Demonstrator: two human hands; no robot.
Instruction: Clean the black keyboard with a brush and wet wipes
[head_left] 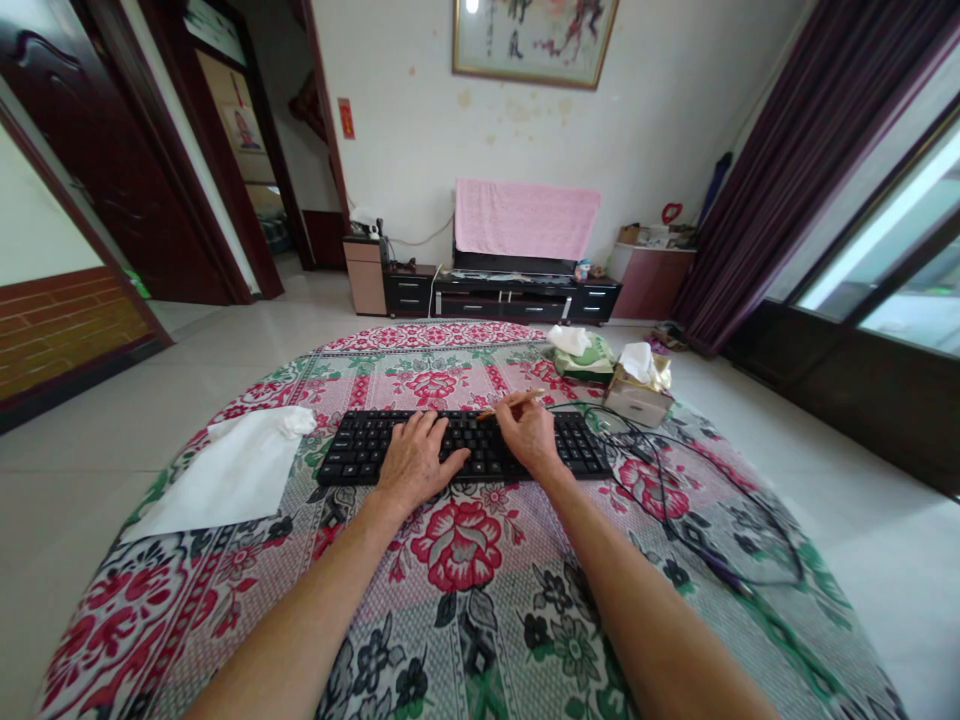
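While the left hand rests on the keyboard with its fingers spread and thumb out to the side, the right hand pinches a thin wooden stick over the keys right of the keyboard's middle. The keyboard lies crosswise on a round table under a flowered tablecloth. On the near side of the keyboard, the patterned cloth stretches between the forearms; on its far side, a band of cloth runs to the table's curved edge. Left of the keyboard, a white sheet reaches toward the table's rim. Right of the keyboard, dark cables loop over the cloth. Beyond the keyboard's right end stand a green tissue box and, nearer, a tan tissue box, white tissue poking from the top of each.
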